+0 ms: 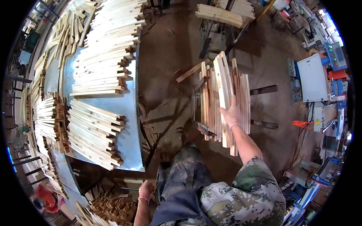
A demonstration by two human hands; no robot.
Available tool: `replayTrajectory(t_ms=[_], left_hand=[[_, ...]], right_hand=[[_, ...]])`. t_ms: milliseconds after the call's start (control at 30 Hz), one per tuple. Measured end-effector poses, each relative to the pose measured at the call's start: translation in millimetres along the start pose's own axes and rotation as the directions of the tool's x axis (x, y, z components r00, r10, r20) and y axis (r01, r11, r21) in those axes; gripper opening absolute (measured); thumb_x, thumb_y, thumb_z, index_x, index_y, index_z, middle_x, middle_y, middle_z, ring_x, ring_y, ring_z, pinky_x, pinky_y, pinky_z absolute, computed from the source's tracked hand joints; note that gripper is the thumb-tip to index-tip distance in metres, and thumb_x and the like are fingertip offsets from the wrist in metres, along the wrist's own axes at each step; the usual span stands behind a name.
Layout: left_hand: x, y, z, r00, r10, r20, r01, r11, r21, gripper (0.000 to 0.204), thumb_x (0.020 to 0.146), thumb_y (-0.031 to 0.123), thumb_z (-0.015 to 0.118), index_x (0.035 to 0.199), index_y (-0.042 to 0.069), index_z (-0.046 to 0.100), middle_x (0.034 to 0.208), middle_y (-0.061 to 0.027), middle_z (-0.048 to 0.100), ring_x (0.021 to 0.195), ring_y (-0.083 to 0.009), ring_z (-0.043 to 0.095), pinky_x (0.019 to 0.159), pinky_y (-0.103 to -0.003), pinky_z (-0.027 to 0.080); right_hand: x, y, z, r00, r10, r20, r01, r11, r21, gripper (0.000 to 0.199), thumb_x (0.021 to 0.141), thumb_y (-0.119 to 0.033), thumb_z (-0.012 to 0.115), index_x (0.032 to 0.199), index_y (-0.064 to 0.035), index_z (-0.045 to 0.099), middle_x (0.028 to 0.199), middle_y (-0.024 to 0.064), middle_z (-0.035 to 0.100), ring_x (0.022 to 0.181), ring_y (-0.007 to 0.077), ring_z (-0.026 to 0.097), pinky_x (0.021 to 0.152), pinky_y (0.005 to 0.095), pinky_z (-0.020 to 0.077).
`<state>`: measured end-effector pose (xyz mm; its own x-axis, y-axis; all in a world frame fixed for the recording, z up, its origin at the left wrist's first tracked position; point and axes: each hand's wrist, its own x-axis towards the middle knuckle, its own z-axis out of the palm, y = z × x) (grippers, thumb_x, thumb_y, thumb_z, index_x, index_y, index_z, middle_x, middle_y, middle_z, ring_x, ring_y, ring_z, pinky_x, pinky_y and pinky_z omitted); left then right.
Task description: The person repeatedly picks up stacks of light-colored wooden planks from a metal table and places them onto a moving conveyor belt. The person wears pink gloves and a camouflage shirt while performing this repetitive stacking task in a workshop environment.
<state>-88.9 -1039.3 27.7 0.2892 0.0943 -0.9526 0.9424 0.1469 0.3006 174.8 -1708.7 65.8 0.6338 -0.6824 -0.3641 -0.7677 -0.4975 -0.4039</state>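
My right hand, in a light knitted glove, grips a pair of long pale wooden strips from above, its thumb against their left side. These lie raised and slightly askew over a stack of similar wooden strips. Dark metal bars stick out to the right from beneath the stack. Down beside my body on the left, my gloved left hand hangs apart from the wood, its fingers loosely bent and nothing visible in them.
A metal-topped table on the left bears long rows of wooden strips. Short wood offcuts are heaped below it. More strips rest on a far rack. Right stand a grey control cabinet and a coiled orange hose.
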Motion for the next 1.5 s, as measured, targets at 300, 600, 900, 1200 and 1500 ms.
replayTrajectory(t_ms=[300, 600, 900, 1200, 1500], left_hand=[[24, -59, -51, 0.932, 0.087, 0.352, -0.065, 0.995, -0.075, 0.013, 0.103, 0.028, 0.064, 0.105, 0.015, 0.065, 0.097, -0.0048, 0.070, 0.092, -0.0247, 0.067, 0.070, -0.036, 0.050], [-41, 8, 44, 0.984, -0.052, -0.168, 0.051, 0.999, -0.009, 0.053, 0.104, 0.038, 0.069, 0.144, 0.003, 0.067, 0.121, -0.0097, 0.074, 0.102, -0.0210, 0.068, 0.090, -0.035, 0.054], [5, -4, -65, 0.901, -0.145, -0.408, 0.035, 0.964, -0.264, 0.058, 0.100, 0.053, 0.066, 0.140, 0.011, 0.069, 0.103, -0.0063, 0.070, 0.080, -0.0205, 0.061, 0.070, -0.036, 0.051], [95, 199, -211, 0.797, 0.125, -0.591, -0.433, 0.801, -0.414, 0.116, 0.094, 0.077, 0.061, 0.176, 0.014, 0.011, 0.182, -0.0110, 0.019, 0.165, -0.0374, 0.022, 0.130, -0.055, 0.020], [150, 306, -215, 0.571, 0.139, -0.809, -0.589, 0.756, -0.285, 0.138, 0.083, 0.055, 0.089, 0.172, -0.002, 0.001, 0.178, -0.0273, 0.011, 0.165, -0.0375, 0.016, 0.133, -0.043, 0.020]], right_hand=[[43, 16, 90, 0.963, 0.113, 0.243, -0.140, 0.986, 0.094, 0.111, 0.094, -0.044, 0.078, 0.175, -0.0188, 0.007, 0.169, 0.0260, 0.042, 0.118, 0.0395, 0.071, 0.103, 0.0481, 0.0558], [-46, 20, 57, 0.987, 0.082, 0.141, -0.036, 0.953, -0.300, 0.068, 0.096, -0.051, 0.066, 0.145, -0.0048, 0.058, 0.129, 0.0289, 0.070, 0.120, 0.0447, 0.068, 0.102, 0.0525, 0.0515], [-199, 137, 151, 0.661, 0.219, 0.718, -0.045, 0.966, -0.254, 0.037, 0.096, -0.031, 0.071, 0.112, 0.0016, 0.076, 0.102, 0.0189, 0.076, 0.100, 0.0330, 0.072, 0.090, 0.0478, 0.0552], [-203, -395, 256, 0.569, -0.733, 0.372, 0.630, 0.680, 0.375, 0.061, 0.106, -0.029, 0.068, 0.154, 0.0055, 0.053, 0.117, 0.0158, 0.069, 0.107, 0.0192, 0.064, 0.102, 0.0300, 0.0500], [-270, -541, 412, 0.672, -0.663, 0.332, 0.737, 0.645, -0.203, 0.088, 0.105, -0.060, 0.058, 0.166, -0.0005, 0.037, 0.161, 0.0279, 0.051, 0.149, 0.0430, 0.050, 0.123, 0.0446, 0.0399]])
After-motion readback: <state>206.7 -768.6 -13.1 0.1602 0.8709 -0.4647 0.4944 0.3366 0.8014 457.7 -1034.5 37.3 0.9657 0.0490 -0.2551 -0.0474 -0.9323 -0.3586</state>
